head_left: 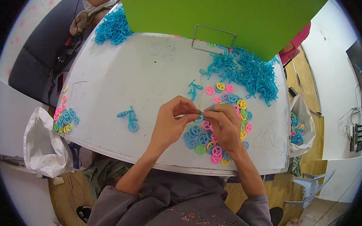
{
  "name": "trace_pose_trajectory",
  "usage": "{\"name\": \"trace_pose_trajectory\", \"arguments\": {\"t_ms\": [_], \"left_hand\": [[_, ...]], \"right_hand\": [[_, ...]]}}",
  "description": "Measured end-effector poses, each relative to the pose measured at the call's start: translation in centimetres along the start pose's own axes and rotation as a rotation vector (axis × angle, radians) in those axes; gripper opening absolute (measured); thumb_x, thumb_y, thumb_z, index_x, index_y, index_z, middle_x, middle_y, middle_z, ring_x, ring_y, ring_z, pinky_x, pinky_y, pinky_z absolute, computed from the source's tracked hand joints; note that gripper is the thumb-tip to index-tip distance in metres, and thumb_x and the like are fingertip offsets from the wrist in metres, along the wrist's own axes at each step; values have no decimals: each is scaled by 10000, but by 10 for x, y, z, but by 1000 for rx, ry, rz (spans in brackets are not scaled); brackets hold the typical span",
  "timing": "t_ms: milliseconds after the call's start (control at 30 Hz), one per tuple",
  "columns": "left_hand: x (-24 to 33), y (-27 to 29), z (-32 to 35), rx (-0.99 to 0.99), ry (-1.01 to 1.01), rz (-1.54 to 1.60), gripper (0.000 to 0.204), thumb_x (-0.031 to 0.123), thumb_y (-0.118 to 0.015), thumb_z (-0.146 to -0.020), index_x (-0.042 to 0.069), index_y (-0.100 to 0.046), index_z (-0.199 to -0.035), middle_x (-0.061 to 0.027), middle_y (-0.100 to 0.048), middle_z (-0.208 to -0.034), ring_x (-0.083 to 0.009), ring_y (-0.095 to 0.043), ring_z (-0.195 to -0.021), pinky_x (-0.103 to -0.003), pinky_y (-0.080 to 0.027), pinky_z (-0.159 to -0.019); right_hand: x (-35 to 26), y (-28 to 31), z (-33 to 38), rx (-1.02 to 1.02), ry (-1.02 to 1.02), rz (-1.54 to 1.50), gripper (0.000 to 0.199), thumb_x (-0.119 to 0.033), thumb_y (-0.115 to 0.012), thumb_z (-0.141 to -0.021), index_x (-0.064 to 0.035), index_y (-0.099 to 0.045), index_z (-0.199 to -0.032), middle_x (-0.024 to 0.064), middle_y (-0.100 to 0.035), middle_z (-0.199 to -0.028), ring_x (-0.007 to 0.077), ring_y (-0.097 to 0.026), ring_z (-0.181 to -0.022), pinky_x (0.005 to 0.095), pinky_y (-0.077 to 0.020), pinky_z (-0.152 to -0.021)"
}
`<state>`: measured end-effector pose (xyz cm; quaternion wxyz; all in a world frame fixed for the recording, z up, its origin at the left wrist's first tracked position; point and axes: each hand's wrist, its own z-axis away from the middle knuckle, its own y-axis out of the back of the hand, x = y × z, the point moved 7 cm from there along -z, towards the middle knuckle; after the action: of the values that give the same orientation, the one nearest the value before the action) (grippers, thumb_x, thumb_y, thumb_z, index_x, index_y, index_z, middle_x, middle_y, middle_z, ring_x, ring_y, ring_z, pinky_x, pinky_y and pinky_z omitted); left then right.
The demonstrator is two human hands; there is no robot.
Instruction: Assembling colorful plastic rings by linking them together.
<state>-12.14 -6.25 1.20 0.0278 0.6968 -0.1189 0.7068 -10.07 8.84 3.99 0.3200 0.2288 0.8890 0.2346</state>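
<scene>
My left hand point(170, 123) and my right hand point(226, 127) meet fingertip to fingertip above the table. Both are closed in a pinch on a small teal plastic piece, mostly hidden by the fingers. A light blue wheel point(199, 119) shows just under the fingertips; whether it is joined to the piece I cannot tell. Below and around my right hand lie loose plastic wheels in pink, yellow, green and blue point(216, 150). A few teal stick-like pieces point(194, 89) rest just beyond my fingers. Left of my left hand lies a teal piece with a blue wheel point(132, 126) beside it.
A white table point(147, 70) bears a large heap of teal pieces point(248, 71) at right and another point(113, 28) at far left. A green panel point(225, 10) stands across the back. More wheels point(66, 118) lie at the left edge. White bags point(45, 143) hang at both sides.
</scene>
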Motion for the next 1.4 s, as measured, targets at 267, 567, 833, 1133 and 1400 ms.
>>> {"name": "trace_pose_trajectory", "arguments": {"t_ms": [267, 567, 833, 1133, 1400], "left_hand": [[-16, 5, -10, -81, 131, -85, 195, -111, -629, -775, 4, -543, -907, -62, -632, -819, -141, -623, -827, -273, -522, -766], [1, -7, -11, -39, 18, -175, 313, -116, -577, -799, 10, -558, -1085, -96, -616, -933, -163, -621, -892, -289, -516, -801], [19, -12, 6, 38, -299, -431, 304, -101, -553, -827, 18, -617, -1099, -88, -607, -1006, -167, -626, -908, -277, -542, -744], [26, 118, 35, 549, -203, -787, 206, -21, -614, -830, 60, -671, -1010, -79, -624, -907, -218, -578, -776, -318, -456, -693], [42, 104, 39, 657, -316, -1095, 278, 0, -593, -836, 111, -666, -1081, -99, -584, -1026, -274, -527, -930, -362, -441, -785]], "right_hand": [[-6, -2, 0, -65, 121, 2, 318, 22, -664, -641, -109, -669, -931, 58, -631, -891, 242, -612, -825, 362, -476, -721], [12, -1, -4, -60, -225, -66, 262, 48, -713, -688, -52, -705, -931, 80, -654, -851, 217, -630, -738, 300, -495, -642], [7, 0, -6, -53, -303, -235, 284, 55, -699, -735, -22, -687, -1008, 111, -697, -898, 180, -663, -759, 279, -514, -681], [43, 6, -5, -76, -448, -7, 220, -82, -686, -807, -47, -681, -1025, 117, -696, -899, 213, -666, -820, 316, -503, -734], [77, -66, -59, -180, -232, 306, 328, -294, -782, -715, -64, -686, -928, 114, -654, -869, 320, -573, -921, 417, -445, -828]]}}
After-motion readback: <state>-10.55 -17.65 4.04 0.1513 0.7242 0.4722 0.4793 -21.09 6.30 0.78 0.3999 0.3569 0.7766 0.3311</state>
